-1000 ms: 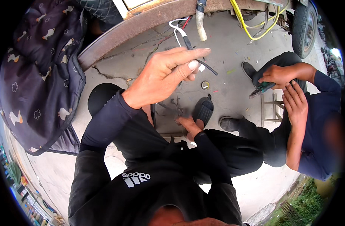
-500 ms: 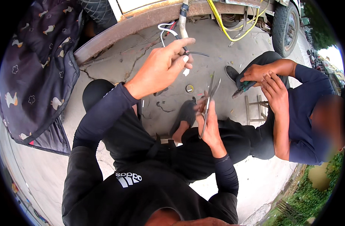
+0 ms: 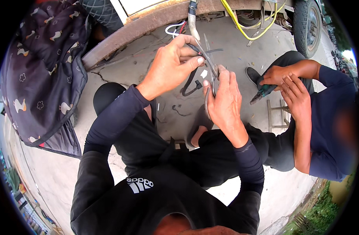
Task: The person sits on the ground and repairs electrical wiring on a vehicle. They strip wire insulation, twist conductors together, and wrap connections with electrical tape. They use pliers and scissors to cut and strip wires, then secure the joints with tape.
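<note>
My left hand (image 3: 169,64) pinches a dark cable (image 3: 193,47) just below the rusty frame. A thin black strand (image 3: 215,51) sticks out to the right of its fingertips. In my right hand (image 3: 226,100) is a pair of metal scissors (image 3: 208,58), its blades parted and pointing up, close to the strand at the left fingertips. Whether the blades touch the strand I cannot tell. White wire (image 3: 171,28) loops behind the left hand. Below the hands hangs a black cable with a small end piece (image 3: 192,91), near a white scrap (image 3: 204,73).
A rusty vehicle frame (image 3: 148,26) crosses the top, with a pale pipe (image 3: 193,27) and yellow cable (image 3: 248,36). At the right, a seated person holds green-handled pliers (image 3: 261,93) beside a wooden stool (image 3: 270,117). A patterned dark cover (image 3: 34,84) hangs at the left.
My right hand has moved up with the scissors, bringing the blades to the strand by my left hand. My left hand has shifted slightly and now pinches the cable more closely.
</note>
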Tool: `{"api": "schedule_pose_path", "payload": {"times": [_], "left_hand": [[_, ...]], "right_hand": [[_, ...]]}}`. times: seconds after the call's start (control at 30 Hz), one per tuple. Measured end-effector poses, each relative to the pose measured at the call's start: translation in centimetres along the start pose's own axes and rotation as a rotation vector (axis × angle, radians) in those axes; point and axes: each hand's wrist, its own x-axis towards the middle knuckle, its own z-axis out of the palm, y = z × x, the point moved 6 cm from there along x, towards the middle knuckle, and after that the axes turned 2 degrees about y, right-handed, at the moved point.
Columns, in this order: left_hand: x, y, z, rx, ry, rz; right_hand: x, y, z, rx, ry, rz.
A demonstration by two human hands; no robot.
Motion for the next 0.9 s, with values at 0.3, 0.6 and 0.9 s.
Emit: {"api": "schedule_pose_path", "payload": {"times": [0.3, 0.6, 0.9], "left_hand": [[2.9, -1.9, 1.4, -0.097, -0.01, 0.016], [4.5, -2.4, 2.1, -0.197, -0.023, 0.006], [5.0, -1.6, 2.2, -0.225, -0.046, 0.001]], "right_hand": [[2.1, 3.6, 0.8, 0.073, -0.027, -0.022], [3.3, 4.9, 0.5, 0.203, -0.043, 0.014], [3.8, 5.0, 0.3, 0.276, -0.02, -0.02]]}}
